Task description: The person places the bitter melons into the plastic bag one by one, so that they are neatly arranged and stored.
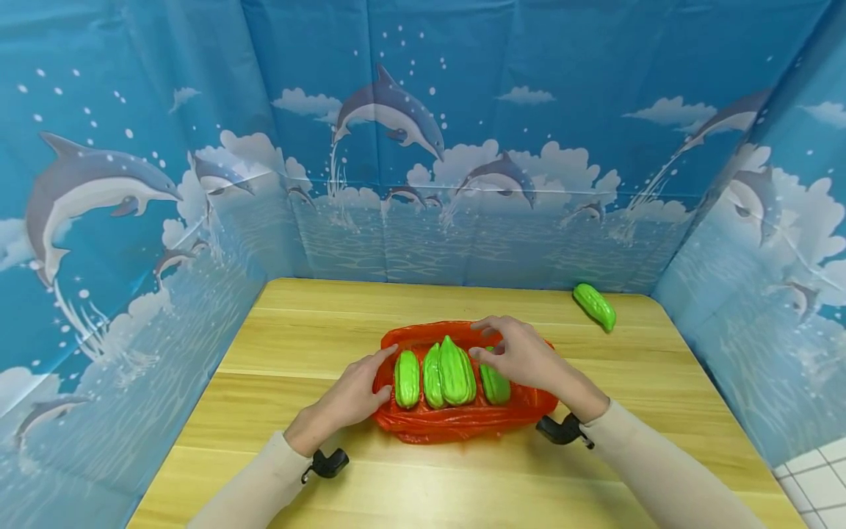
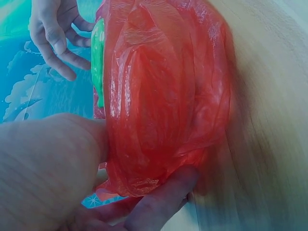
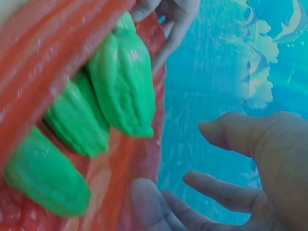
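Note:
Several glossy green bitter melons (image 1: pixel 456 373) lie side by side in an open red plastic bag (image 1: pixel 456 426) on the table. My left hand (image 1: pixel 350 391) is at the bag's left end, its thumb and fingers spread around the edge. In the left wrist view, the fingers (image 2: pixel 163 202) overlap the bag's outer side, and the thumb is partly hidden behind the plastic. Over the right end hovers my right hand (image 1: pixel 522 354), fingers apart and holding nothing, beside the rightmost bitter melon (image 1: pixel 496 386). The right wrist view shows bitter melons (image 3: pixel 122 82) under a fold of red plastic.
Another green bitter melon (image 1: pixel 595 306) lies alone near the table's back right corner. The wooden table (image 1: pixel 277 345) is enclosed at the back and sides by blue dolphin-print sheeting (image 1: pixel 396 242). White floor tiles (image 1: pixel 819 485) show at the lower right.

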The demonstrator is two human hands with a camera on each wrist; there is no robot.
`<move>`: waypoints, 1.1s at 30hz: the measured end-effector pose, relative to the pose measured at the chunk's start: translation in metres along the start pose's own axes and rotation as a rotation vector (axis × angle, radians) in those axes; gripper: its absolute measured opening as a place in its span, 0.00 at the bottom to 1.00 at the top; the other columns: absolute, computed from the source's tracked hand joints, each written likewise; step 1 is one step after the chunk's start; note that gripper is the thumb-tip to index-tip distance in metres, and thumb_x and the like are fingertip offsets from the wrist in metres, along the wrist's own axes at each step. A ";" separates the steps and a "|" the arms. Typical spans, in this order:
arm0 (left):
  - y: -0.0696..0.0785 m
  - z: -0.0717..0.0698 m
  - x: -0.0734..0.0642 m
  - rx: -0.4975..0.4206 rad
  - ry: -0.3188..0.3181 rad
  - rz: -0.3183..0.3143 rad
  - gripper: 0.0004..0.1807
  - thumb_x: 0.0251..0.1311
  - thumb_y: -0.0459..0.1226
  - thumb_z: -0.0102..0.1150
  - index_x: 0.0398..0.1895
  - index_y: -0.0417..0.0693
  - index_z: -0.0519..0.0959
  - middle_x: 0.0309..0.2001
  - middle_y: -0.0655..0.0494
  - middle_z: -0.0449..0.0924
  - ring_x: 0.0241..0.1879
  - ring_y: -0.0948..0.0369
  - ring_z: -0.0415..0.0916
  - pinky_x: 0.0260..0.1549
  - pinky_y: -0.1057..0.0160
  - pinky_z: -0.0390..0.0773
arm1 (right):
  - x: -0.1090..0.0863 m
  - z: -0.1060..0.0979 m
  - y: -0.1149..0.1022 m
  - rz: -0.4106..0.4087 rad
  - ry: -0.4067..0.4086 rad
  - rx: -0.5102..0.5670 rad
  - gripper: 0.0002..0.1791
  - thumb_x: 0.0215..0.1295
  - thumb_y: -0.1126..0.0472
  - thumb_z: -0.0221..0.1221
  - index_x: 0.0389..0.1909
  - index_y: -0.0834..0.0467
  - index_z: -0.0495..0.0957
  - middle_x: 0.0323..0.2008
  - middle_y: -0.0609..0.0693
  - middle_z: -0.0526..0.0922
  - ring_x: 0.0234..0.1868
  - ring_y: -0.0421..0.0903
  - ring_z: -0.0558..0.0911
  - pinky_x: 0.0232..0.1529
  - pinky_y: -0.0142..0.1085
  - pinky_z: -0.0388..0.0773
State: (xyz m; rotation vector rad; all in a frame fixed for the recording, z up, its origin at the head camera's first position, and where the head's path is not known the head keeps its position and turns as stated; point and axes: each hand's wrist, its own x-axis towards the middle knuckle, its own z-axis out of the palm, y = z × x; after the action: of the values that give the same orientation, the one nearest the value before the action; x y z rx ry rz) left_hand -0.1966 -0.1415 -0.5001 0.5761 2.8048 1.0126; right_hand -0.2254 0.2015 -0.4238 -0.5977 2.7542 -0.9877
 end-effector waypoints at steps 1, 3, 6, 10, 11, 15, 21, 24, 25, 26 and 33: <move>0.000 0.000 0.000 0.001 -0.002 -0.003 0.42 0.78 0.30 0.70 0.92 0.43 0.66 0.85 0.37 0.75 0.84 0.37 0.75 0.84 0.33 0.76 | -0.001 -0.003 0.002 -0.002 0.009 0.003 0.30 0.86 0.50 0.70 0.79 0.61 0.81 0.69 0.68 0.89 0.50 0.55 0.94 0.52 0.51 0.94; 0.001 0.000 0.000 0.000 0.001 -0.001 0.42 0.78 0.30 0.70 0.92 0.43 0.66 0.85 0.37 0.75 0.84 0.36 0.75 0.84 0.33 0.76 | -0.002 -0.008 0.006 -0.007 0.030 0.006 0.30 0.86 0.50 0.69 0.79 0.61 0.81 0.69 0.68 0.89 0.51 0.56 0.94 0.52 0.51 0.94; 0.001 0.000 0.001 -0.002 0.001 -0.004 0.43 0.78 0.30 0.70 0.92 0.43 0.66 0.85 0.37 0.75 0.84 0.36 0.75 0.84 0.33 0.76 | -0.004 -0.017 0.012 -0.013 0.067 0.007 0.29 0.86 0.50 0.69 0.78 0.61 0.81 0.69 0.68 0.89 0.51 0.56 0.94 0.52 0.52 0.95; 0.000 0.001 0.002 -0.004 -0.001 -0.009 0.43 0.78 0.30 0.70 0.92 0.43 0.66 0.85 0.37 0.75 0.84 0.37 0.74 0.84 0.33 0.76 | -0.008 -0.027 0.023 -0.009 0.133 -0.005 0.28 0.85 0.52 0.70 0.77 0.61 0.83 0.69 0.69 0.89 0.50 0.55 0.94 0.48 0.49 0.94; 0.000 0.001 0.002 -0.002 -0.004 -0.013 0.42 0.78 0.30 0.70 0.93 0.43 0.66 0.85 0.38 0.75 0.85 0.37 0.74 0.84 0.34 0.76 | -0.008 -0.030 0.026 -0.011 0.152 -0.010 0.27 0.85 0.53 0.70 0.77 0.61 0.83 0.69 0.69 0.89 0.49 0.54 0.94 0.46 0.48 0.94; 0.000 0.001 0.001 -0.004 -0.006 -0.027 0.43 0.79 0.30 0.70 0.93 0.44 0.66 0.86 0.39 0.74 0.85 0.37 0.73 0.85 0.34 0.75 | -0.010 -0.038 0.039 0.018 0.201 -0.009 0.26 0.86 0.53 0.69 0.77 0.60 0.84 0.69 0.67 0.89 0.49 0.54 0.93 0.41 0.41 0.90; 0.000 0.002 -0.002 0.003 -0.008 -0.043 0.42 0.79 0.31 0.70 0.93 0.43 0.66 0.86 0.38 0.74 0.85 0.37 0.74 0.85 0.34 0.75 | -0.019 -0.047 0.059 0.038 0.269 0.001 0.26 0.88 0.52 0.67 0.77 0.59 0.84 0.68 0.67 0.89 0.53 0.58 0.92 0.39 0.41 0.89; 0.000 0.004 -0.003 0.006 -0.009 -0.037 0.42 0.79 0.31 0.70 0.92 0.42 0.66 0.86 0.38 0.74 0.85 0.36 0.73 0.84 0.33 0.75 | -0.024 -0.050 0.073 0.030 0.311 -0.008 0.26 0.90 0.52 0.65 0.78 0.60 0.82 0.69 0.69 0.87 0.56 0.61 0.91 0.45 0.46 0.90; 0.000 0.004 -0.003 0.006 -0.008 -0.035 0.42 0.79 0.31 0.70 0.92 0.41 0.66 0.86 0.38 0.74 0.85 0.36 0.73 0.84 0.33 0.75 | -0.026 -0.051 0.079 0.024 0.326 -0.012 0.26 0.90 0.53 0.64 0.78 0.61 0.81 0.69 0.69 0.86 0.57 0.63 0.90 0.48 0.49 0.91; -0.001 0.005 -0.003 0.005 -0.009 -0.033 0.42 0.78 0.30 0.70 0.92 0.41 0.66 0.86 0.38 0.74 0.85 0.36 0.73 0.85 0.33 0.75 | -0.027 -0.052 0.084 0.020 0.338 -0.016 0.26 0.91 0.53 0.63 0.79 0.61 0.80 0.69 0.70 0.86 0.58 0.64 0.89 0.51 0.51 0.91; -0.002 0.005 0.000 -0.001 0.004 -0.032 0.42 0.79 0.31 0.70 0.92 0.41 0.65 0.86 0.37 0.74 0.85 0.36 0.74 0.84 0.33 0.76 | -0.025 -0.065 0.118 0.046 0.388 -0.039 0.27 0.92 0.52 0.61 0.81 0.61 0.78 0.72 0.69 0.83 0.62 0.68 0.87 0.57 0.61 0.90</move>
State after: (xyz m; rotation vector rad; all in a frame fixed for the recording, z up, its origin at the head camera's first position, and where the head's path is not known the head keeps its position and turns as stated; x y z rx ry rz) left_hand -0.1956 -0.1399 -0.5049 0.5280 2.8076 1.0111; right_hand -0.2573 0.3322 -0.4485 -0.3776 3.1101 -1.1481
